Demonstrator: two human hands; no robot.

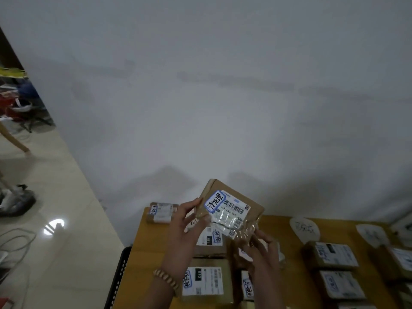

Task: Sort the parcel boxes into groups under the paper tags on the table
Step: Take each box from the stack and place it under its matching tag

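A small brown parcel box [231, 208] with a barcode label and a blue-framed handwritten sticker is held up above the wooden table [142, 264], tilted toward me. My left hand [185, 233] grips its left edge. My right hand [260, 248] holds its lower right corner, over shiny tape. Below it several labelled boxes lie in a group, among them one [206, 279] at the front. Another box [161, 212] sits at the table's far left corner. A paper tag [304, 228] with handwriting lies to the right, with boxes [332, 255] below it.
A second paper tag [371, 235] and more boxes sit at the far right. A grey wall rises right behind the table. A black perforated crate [119, 277] stands at the table's left edge. Cables and a shoe lie on the tiled floor at left.
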